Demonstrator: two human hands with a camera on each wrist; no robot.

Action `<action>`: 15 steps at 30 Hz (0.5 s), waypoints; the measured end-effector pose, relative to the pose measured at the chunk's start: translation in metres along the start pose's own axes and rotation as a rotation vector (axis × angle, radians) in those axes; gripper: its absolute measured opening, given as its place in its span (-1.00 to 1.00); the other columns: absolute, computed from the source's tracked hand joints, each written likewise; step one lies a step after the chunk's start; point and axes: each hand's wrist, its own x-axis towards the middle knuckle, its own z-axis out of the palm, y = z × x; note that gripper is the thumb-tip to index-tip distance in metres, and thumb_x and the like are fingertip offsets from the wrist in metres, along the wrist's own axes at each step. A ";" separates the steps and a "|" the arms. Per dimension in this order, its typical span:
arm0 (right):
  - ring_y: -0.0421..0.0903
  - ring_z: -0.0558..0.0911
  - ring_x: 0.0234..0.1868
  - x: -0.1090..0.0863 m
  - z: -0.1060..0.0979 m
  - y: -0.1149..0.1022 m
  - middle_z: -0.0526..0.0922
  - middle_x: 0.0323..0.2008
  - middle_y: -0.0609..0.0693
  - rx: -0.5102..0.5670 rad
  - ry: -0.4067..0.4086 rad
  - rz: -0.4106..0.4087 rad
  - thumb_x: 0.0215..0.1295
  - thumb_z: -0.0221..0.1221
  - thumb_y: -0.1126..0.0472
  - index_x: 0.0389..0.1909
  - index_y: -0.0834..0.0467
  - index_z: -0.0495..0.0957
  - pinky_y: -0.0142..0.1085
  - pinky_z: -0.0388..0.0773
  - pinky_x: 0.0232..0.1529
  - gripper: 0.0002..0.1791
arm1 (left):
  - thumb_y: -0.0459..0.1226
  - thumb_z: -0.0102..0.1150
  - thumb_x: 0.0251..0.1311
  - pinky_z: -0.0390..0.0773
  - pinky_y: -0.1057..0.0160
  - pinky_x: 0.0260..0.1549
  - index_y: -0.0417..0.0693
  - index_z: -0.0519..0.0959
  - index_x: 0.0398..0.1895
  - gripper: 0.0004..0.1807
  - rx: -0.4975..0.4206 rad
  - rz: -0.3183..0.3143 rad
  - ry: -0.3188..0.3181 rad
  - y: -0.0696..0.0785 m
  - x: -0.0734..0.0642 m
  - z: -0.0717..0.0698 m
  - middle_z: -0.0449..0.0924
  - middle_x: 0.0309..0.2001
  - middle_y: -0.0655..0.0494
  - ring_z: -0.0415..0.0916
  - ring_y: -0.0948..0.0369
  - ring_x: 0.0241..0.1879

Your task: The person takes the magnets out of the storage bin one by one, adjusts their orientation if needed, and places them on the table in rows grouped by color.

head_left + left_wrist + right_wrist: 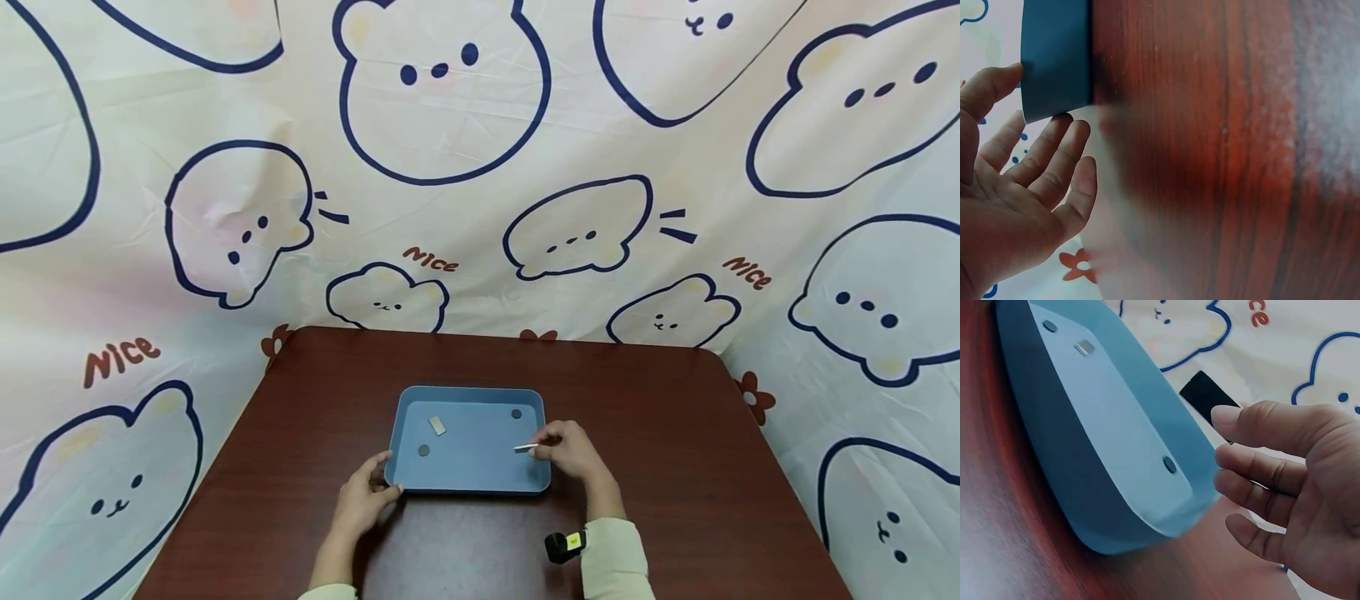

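Note:
A small flat rectangular piece, black on one face and pale on the other, is pinched between the thumb and fingers of my right hand. It hangs over the right part of a blue tray; the right wrist view shows the black face of the piece. My left hand holds the tray's near left corner, thumb at the front and fingers along the left side. Inside the tray lie a pale rectangular piece, one dark disc at left and another disc at right.
The tray stands on a dark brown wooden table. A black device with a yellow label sits by the right sleeve. Behind and beside the table hangs a pale cloth printed with cartoon animals.

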 end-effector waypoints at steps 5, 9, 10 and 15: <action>-0.11 0.49 -0.43 -0.005 -0.012 0.006 0.56 -0.42 -0.07 0.013 0.037 0.037 0.04 0.33 0.35 -0.46 0.17 0.67 -0.24 0.44 -0.42 -0.96 | -0.36 0.31 0.02 0.49 0.04 -0.32 -0.20 0.35 0.25 -0.34 -0.019 -0.003 0.007 0.001 0.000 0.000 0.52 -0.09 -0.22 0.53 -0.02 -0.22; -0.08 0.49 -0.41 -0.008 -0.021 0.012 0.57 -0.43 -0.07 0.011 0.066 0.090 0.04 0.33 0.35 -0.47 0.15 0.67 -0.24 0.43 -0.39 -0.95 | -0.38 0.32 0.00 0.49 0.10 -0.38 -0.24 0.34 0.25 -0.33 -0.029 -0.007 0.010 0.000 0.001 0.001 0.55 -0.14 -0.20 0.54 0.03 -0.29; -0.08 0.48 -0.41 -0.008 -0.023 0.014 0.57 -0.43 -0.07 0.007 0.079 0.102 0.04 0.33 0.34 -0.47 0.15 0.67 -0.24 0.43 -0.39 -0.95 | -0.38 0.32 0.00 0.49 0.10 -0.40 -0.24 0.34 0.24 -0.33 -0.028 -0.006 0.010 0.001 0.001 0.001 0.55 -0.13 -0.20 0.54 0.04 -0.30; -0.07 0.47 -0.40 -0.011 -0.031 0.023 0.56 -0.44 -0.06 -0.009 0.108 0.130 0.03 0.34 0.33 -0.46 0.17 0.67 -0.23 0.41 -0.39 -0.96 | -0.38 0.31 0.00 0.48 0.12 -0.41 -0.26 0.34 0.24 -0.33 -0.025 0.001 0.014 0.001 0.002 0.001 0.55 -0.13 -0.22 0.54 0.06 -0.31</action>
